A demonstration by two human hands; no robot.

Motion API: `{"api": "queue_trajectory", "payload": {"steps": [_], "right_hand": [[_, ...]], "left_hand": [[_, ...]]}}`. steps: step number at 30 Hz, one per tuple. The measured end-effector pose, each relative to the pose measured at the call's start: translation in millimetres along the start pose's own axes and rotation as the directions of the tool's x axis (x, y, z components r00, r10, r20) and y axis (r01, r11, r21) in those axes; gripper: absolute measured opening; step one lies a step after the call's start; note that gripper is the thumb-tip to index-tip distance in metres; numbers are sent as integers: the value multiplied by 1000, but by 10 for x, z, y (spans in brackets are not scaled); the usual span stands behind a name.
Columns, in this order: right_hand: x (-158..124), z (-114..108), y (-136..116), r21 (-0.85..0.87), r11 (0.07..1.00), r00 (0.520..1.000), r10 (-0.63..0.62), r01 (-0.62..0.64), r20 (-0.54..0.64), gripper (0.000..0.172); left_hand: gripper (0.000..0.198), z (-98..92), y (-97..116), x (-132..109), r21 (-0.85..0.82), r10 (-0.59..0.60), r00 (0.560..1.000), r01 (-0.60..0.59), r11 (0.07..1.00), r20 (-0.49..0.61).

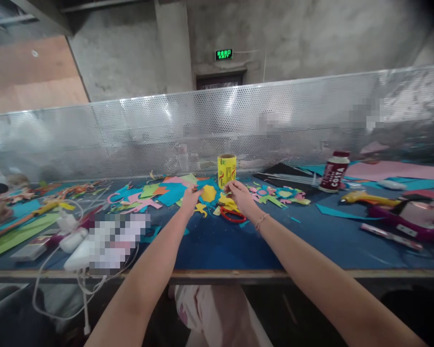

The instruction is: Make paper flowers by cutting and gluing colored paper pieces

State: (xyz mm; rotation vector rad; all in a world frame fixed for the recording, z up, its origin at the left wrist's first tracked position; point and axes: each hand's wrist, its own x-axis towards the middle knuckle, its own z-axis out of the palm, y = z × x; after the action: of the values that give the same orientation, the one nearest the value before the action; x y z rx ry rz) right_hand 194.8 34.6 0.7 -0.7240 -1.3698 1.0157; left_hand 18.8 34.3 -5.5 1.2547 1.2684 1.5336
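While I work both hands at the table's far middle | left hand: fingers bunched at cutout edge, clamp unclear | right hand: curled beside can, grip unreadable | scissors touching right hand's near side | I'd pinch the cutout by its rim, lift slowly, spare the can.

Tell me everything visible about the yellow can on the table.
The can is a short yellow cylinder, metal by its look, with red and green print too small to read. It stands upright on the blue table, among coloured paper scraps, in front of the perforated screen. The right hand lies just before its base; whether the fingertips touch it cannot be told.
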Motion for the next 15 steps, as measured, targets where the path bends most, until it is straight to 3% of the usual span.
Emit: {"api": "queue_trajectory", "payload": {"steps": [4, 9, 15], "right_hand": [[17, 6, 48, -216, 976, 995, -1, -21, -100, 28], [3, 19, 86, -112, 980, 984, 171, -166, 43, 24], [20, 1, 93, -151, 977, 988, 151, -151, -11, 20]], "left_hand": [[23, 31, 37, -57, -179, -50, 992, 69, 981, 112], [28, 46, 54, -65, -282, -61, 976, 119, 952, 207], [41, 52, 95, -104, -227, -63, 982, 104, 968, 180]]}}
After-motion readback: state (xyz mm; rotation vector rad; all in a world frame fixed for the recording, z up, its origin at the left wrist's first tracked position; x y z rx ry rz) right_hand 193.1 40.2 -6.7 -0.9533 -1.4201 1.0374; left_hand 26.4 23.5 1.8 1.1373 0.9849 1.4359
